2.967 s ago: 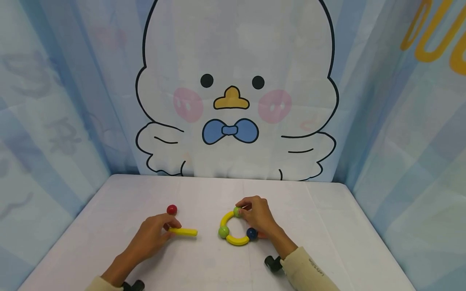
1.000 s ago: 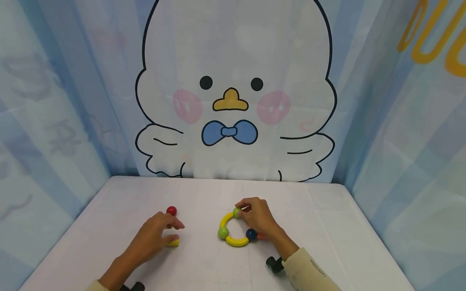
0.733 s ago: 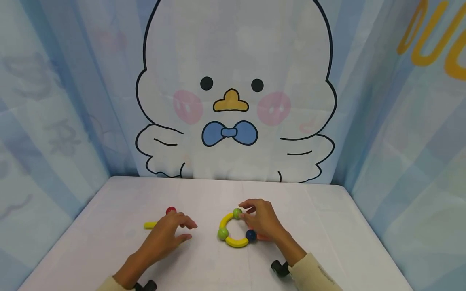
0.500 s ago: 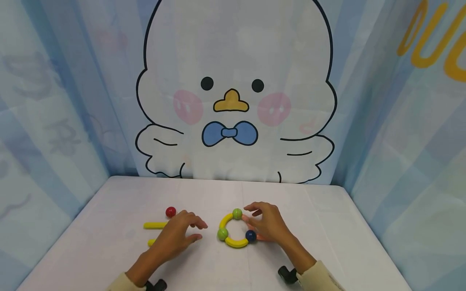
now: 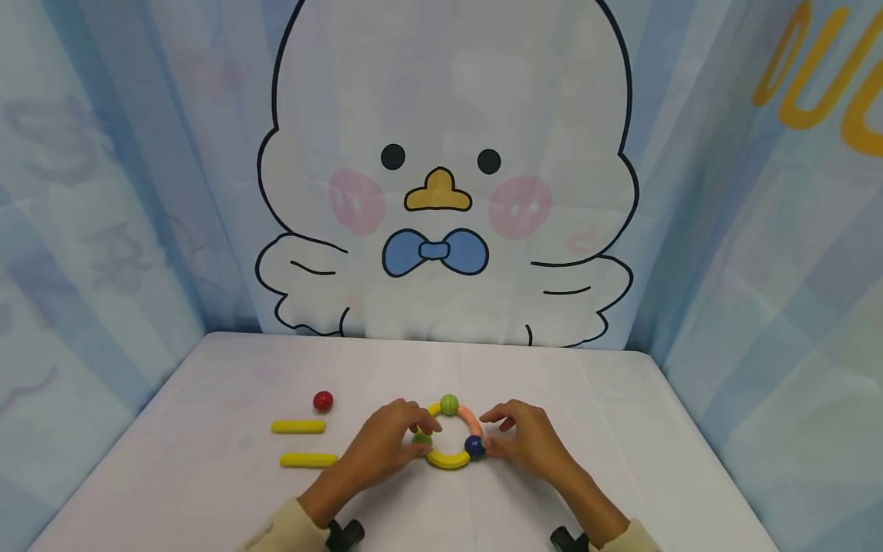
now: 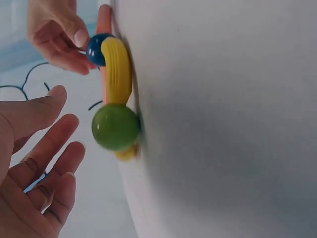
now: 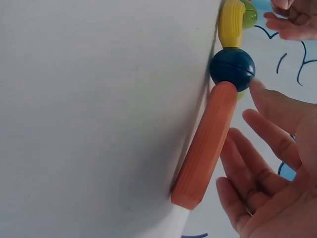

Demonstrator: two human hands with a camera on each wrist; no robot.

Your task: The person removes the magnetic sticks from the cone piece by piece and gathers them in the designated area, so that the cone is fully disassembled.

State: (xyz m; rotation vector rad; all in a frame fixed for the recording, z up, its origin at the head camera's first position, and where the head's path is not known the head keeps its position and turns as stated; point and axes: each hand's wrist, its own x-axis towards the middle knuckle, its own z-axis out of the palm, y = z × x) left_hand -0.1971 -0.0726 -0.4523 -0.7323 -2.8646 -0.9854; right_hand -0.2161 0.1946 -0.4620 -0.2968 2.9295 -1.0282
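A ring of magnetic toy pieces lies mid-table in the head view. It joins a green ball [image 5: 449, 405] at the top, a second green ball [image 6: 116, 127] at left, a blue ball [image 5: 474, 446] at right, curved yellow rods [image 5: 448, 460] and a curved orange rod [image 5: 471, 419]. A straight orange rod [image 7: 205, 146] runs out from the blue ball. My left hand [image 5: 388, 438], fingers loosely spread, is beside the left green ball with nothing gripped. My right hand [image 5: 527, 441] has its thumb tip right at the blue ball, the other fingers relaxed and apart from it.
Two straight yellow rods, an upper rod [image 5: 298, 426] and a lower rod [image 5: 307, 460], lie left of my left hand. Behind them sits a red ball [image 5: 323, 401]. A curtain [image 5: 441, 299] with a cartoon bird borders the far table edge [image 5: 241, 334].
My left hand has let go of a straight yellow rod at left and moved right to the ring. My right hand has left the top green ball and come down beside the blue ball.
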